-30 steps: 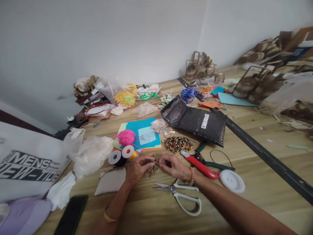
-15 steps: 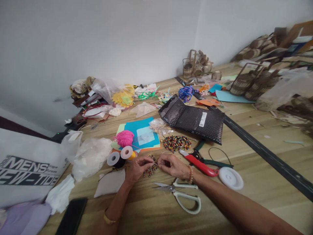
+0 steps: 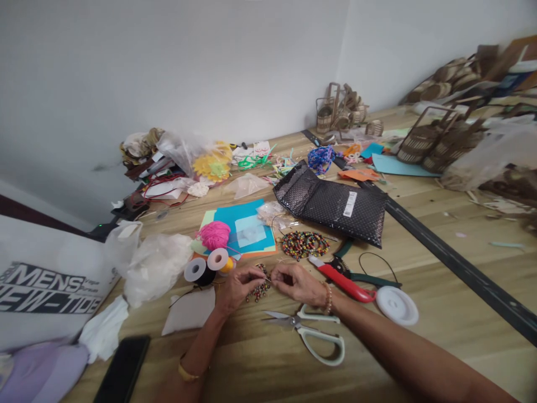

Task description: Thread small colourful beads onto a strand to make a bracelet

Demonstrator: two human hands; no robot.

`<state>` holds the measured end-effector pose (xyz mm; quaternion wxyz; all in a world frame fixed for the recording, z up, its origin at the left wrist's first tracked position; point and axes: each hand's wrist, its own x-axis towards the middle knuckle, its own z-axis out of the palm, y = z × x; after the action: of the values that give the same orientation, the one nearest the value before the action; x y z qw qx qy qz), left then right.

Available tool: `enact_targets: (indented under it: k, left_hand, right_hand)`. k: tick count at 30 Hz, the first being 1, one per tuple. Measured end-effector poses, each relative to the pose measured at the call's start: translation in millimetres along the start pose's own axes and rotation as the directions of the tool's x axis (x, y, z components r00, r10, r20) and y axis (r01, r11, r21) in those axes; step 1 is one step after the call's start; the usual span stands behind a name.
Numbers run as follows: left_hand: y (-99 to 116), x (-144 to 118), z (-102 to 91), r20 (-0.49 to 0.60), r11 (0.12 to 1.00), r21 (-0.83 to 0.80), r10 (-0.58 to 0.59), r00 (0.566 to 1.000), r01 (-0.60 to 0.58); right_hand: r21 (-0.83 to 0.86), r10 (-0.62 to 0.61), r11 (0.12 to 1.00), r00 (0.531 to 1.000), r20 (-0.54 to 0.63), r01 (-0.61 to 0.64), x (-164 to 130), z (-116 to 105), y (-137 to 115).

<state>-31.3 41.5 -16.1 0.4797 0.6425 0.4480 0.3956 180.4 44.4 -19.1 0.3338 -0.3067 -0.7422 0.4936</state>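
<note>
My left hand [image 3: 238, 289] and my right hand [image 3: 298, 284] meet fingertip to fingertip over the table. Each pinches a thin, pale thread [image 3: 267, 279] that spans the small gap between them; whether a bead sits on it is too small to tell. Just below and behind the fingers lies a small heap of multicoloured beads [image 3: 260, 292], partly covered by my left hand. A coiled string of similar beads [image 3: 305, 245] rests beyond my right hand. White-handled scissors [image 3: 298, 324] lie partly spread under my right wrist.
Left of my hands stand a black thread spool [image 3: 205, 274], pink yarn [image 3: 213, 235] and a white pouch [image 3: 189, 311]. To the right are a red-handled knife [image 3: 344, 282], green-handled pliers [image 3: 369, 279] and a white spool [image 3: 397, 305]. A black bubble mailer [image 3: 335, 204] lies beyond.
Both hands stay almost where they were, still pinching the thread, with only tiny finger shifts. The view has moved very slightly.
</note>
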Motion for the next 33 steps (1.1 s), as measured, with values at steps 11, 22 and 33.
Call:
enact_targets:
  k: [11,22,33]
  left_hand:
    - [2.3,-0.2,0.2,-0.004,1.000,0.026,-0.006,1.000,0.006]
    - [2.0,0.0,0.2,0.008,0.999,0.039,0.013,1.000,-0.013]
    - [5.0,-0.4,1.3,-0.003,1.000,0.026,0.006,1.000,-0.006]
  right_hand:
    - [-0.012,-0.004,1.000,1.000,0.008,0.004,0.0,-1.5,-2.6]
    - [-0.037,-0.021,0.999,1.000,-0.021,0.020,0.2,-1.6,-4.6]
    - [-0.038,-0.010,0.999,1.000,-0.018,0.010,0.1,-1.3,-4.1]
